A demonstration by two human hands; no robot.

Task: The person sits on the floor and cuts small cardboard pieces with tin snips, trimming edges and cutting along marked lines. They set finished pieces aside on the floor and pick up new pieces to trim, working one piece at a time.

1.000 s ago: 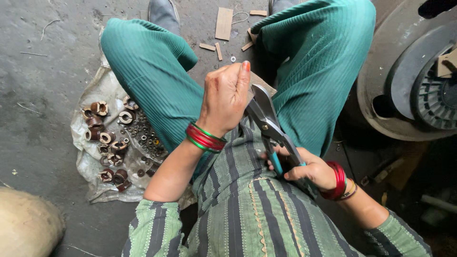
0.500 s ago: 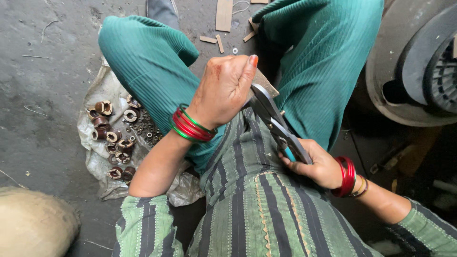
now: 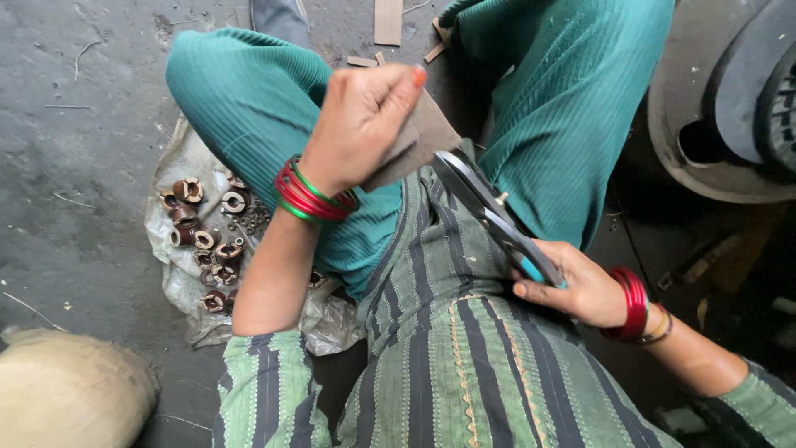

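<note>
head view: person seated on the floor (image 3: 75, 124), knees up in teal trousers, striped green tunic over the lap. left hand (image 3: 361, 124) raised between the knees, fingers curled tight and pinching a flat brown sheet piece (image 3: 419, 141); the piece juts out below and to the right of the fist. right hand (image 3: 580, 290) low by the right thigh, closed around the blue grips of metal shears (image 3: 489, 211). shear blades point up and left, tips just beside the lower edge of the sheet piece; cannot tell if they touch it. red and green bangles on the left wrist, red ones on the right. to the left of the left forearm, a plastic sheet (image 3: 178, 282) on the floor carrying small brown ring-shaped parts (image 3: 203, 241). cut brown strips (image 3: 387, 21) lie beyond the knees
</note>
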